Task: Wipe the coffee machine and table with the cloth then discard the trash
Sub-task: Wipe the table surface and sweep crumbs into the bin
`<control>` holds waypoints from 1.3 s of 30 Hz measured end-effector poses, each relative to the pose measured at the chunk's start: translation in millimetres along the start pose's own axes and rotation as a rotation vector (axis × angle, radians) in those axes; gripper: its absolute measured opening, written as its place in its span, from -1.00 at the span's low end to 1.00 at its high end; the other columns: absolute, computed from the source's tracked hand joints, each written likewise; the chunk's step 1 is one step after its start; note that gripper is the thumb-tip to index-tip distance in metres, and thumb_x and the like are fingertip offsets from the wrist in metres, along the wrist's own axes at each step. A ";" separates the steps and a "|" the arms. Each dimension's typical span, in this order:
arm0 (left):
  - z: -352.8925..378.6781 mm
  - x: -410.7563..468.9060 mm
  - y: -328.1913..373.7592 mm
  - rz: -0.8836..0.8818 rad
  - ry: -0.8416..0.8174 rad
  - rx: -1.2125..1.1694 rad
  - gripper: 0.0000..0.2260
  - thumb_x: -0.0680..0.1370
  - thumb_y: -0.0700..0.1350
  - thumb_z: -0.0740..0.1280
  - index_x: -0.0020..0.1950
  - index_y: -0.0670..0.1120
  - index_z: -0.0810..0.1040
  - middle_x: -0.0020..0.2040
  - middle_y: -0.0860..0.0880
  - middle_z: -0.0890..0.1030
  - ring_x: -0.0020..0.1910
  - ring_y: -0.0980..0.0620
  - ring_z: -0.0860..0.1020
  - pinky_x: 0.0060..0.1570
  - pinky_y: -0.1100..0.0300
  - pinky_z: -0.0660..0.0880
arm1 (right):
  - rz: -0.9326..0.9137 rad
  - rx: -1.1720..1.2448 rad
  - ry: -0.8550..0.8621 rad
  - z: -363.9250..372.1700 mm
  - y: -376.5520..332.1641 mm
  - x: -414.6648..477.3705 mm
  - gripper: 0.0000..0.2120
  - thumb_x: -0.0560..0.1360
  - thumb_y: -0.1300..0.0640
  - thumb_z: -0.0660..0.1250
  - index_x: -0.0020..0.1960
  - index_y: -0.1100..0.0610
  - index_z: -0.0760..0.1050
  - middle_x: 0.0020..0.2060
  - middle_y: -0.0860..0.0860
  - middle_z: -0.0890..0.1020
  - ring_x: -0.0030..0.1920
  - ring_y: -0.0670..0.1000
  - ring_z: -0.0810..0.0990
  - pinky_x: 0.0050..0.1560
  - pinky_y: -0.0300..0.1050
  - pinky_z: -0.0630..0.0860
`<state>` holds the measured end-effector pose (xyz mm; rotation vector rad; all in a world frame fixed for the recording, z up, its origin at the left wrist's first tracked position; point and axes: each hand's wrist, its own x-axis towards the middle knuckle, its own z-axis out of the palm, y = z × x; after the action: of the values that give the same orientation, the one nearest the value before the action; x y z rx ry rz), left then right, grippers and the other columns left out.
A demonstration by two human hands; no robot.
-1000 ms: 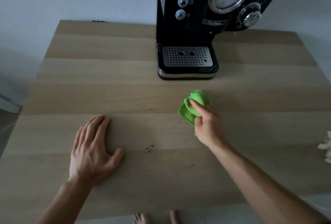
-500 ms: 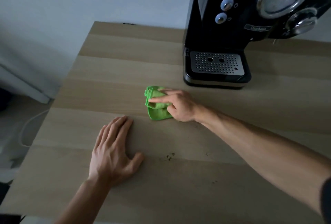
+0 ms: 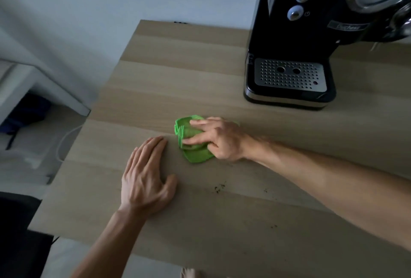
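A folded green cloth [image 3: 191, 144] lies on the wooden table [image 3: 155, 90], in front of and to the left of the black coffee machine [image 3: 295, 39]. My right hand [image 3: 219, 138] presses on the cloth, fingers spread over it and gripping its right side. My left hand [image 3: 145, 177] rests flat on the table just left of and nearer than the cloth, fingers apart, holding nothing. Dark coffee crumbs [image 3: 219, 188] lie on the table below my right wrist, with more specks [image 3: 273, 226] nearer the front edge.
The coffee machine's perforated metal drip tray [image 3: 289, 76] faces me. The table's left edge drops to a floor with a white cable [image 3: 66, 137] and a white piece of furniture [image 3: 44, 82]. A dark object [image 3: 20, 233] sits at the lower left.
My right hand has slid the green cloth leftward across the table, from in front of the machine to beside my left hand. The view has swung left. My left hand stayed flat.
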<state>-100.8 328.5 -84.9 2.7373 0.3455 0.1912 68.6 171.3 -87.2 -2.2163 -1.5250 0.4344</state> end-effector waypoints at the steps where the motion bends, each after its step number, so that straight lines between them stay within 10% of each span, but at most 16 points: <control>1: 0.0 -0.5 -0.5 -0.003 0.010 -0.004 -0.31 0.28 0.09 0.18 0.38 -0.15 0.44 0.38 -0.10 0.45 0.39 -0.06 0.32 0.34 -0.11 0.33 | -0.065 0.005 -0.027 1.6 -2.9 -11.6 -0.46 0.25 0.29 0.17 0.16 0.02 0.59 0.25 0.20 0.51 0.32 0.14 0.44 0.34 0.09 0.24; 5: 1.2 0.0 -3.3 0.007 0.010 0.004 -0.31 0.30 0.09 0.17 0.40 -0.14 0.41 0.39 -0.10 0.43 0.38 -0.07 0.33 0.36 -0.10 0.30 | -0.130 0.112 -0.162 -7.8 3.6 -50.6 -0.47 0.20 0.35 0.19 0.09 0.03 0.63 0.20 0.15 0.58 0.28 0.08 0.48 0.35 -0.09 0.23; 12: 2.2 -0.2 1.1 -0.002 0.020 0.024 -0.30 0.29 0.09 0.16 0.40 -0.15 0.41 0.39 -0.11 0.43 0.37 -0.07 0.31 0.34 -0.14 0.32 | 0.224 0.072 0.126 -26.0 42.8 -93.7 -0.49 0.33 0.32 0.13 0.22 0.00 0.49 0.27 0.23 0.46 0.33 -0.03 0.33 0.42 0.06 0.23; 16: 1.5 -0.1 1.7 -0.010 0.014 0.018 -0.30 0.29 0.10 0.16 0.39 -0.15 0.42 0.38 -0.11 0.43 0.36 -0.07 0.31 0.35 -0.13 0.31 | 0.293 0.115 0.242 12.2 -6.2 -140.7 -0.47 0.35 0.33 0.14 0.26 0.00 0.45 0.29 0.09 0.44 0.36 -0.07 0.32 0.41 -0.22 0.16; 23: 0.8 0.4 -1.7 0.013 0.018 -0.013 -0.30 0.28 0.12 0.15 0.37 -0.17 0.43 0.36 -0.12 0.45 0.34 -0.14 0.35 0.36 -0.11 0.28 | 0.629 0.548 0.764 15.8 -35.0 -131.0 -0.43 0.35 0.33 0.14 0.23 -0.17 0.44 0.04 -0.25 0.58 -0.06 0.05 0.62 -0.07 -0.53 0.40; 26: 1.4 0.1 -4.3 0.030 0.022 -0.011 -0.29 0.28 0.14 0.16 0.36 -0.18 0.43 0.35 -0.12 0.45 0.35 -0.14 0.35 0.37 -0.08 0.26 | 0.639 0.434 0.637 2.1 -18.1 -92.6 -0.43 0.41 0.44 0.15 0.31 -0.01 0.44 0.15 -0.05 0.58 -0.25 -0.15 0.63 -0.21 -0.51 0.41; 29: 2.7 -0.6 -4.8 0.034 0.032 -0.011 -0.29 0.28 0.13 0.15 0.36 -0.18 0.43 0.35 -0.13 0.45 0.36 -0.14 0.34 0.38 -0.09 0.26 | 0.475 0.249 0.403 3.0 -5.9 -54.1 -0.45 0.40 0.42 0.14 0.30 0.03 0.47 0.29 0.15 0.49 0.18 0.00 0.56 0.20 -0.27 0.43; 34: 3.5 -0.7 -6.3 0.041 0.028 -0.010 -0.29 0.29 0.13 0.14 0.36 -0.19 0.43 0.35 -0.13 0.45 0.35 -0.14 0.35 0.37 -0.12 0.27 | 0.275 0.108 0.179 15.8 -24.2 -75.4 -0.50 0.37 0.37 0.13 0.18 -0.01 0.56 0.26 0.17 0.50 0.31 0.00 0.44 0.13 -0.10 0.55; 36: 4.8 -1.2 -7.2 0.045 0.016 -0.004 -0.29 0.29 0.14 0.14 0.36 -0.20 0.43 0.35 -0.14 0.45 0.35 -0.15 0.34 0.37 -0.12 0.26 | 0.270 0.162 0.148 16.9 -42.8 -98.9 -0.51 0.33 0.37 0.12 0.10 0.03 0.61 0.21 0.16 0.55 0.27 -0.07 0.45 0.33 -0.21 0.36; 39: 4.4 -1.5 -7.6 0.053 -0.005 0.004 -0.27 0.29 0.15 0.13 0.38 -0.20 0.41 0.36 -0.15 0.43 0.37 -0.16 0.34 0.40 -0.11 0.22 | 0.293 0.266 0.164 11.7 -50.6 -103.9 -0.54 0.36 0.38 0.14 0.10 0.05 0.61 0.16 0.13 0.59 0.05 -0.11 0.61 0.11 -0.38 0.47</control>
<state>-103.0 333.4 -92.0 2.7523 0.2720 0.1973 -14.2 91.9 -69.8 -2.2052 -1.0000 0.4973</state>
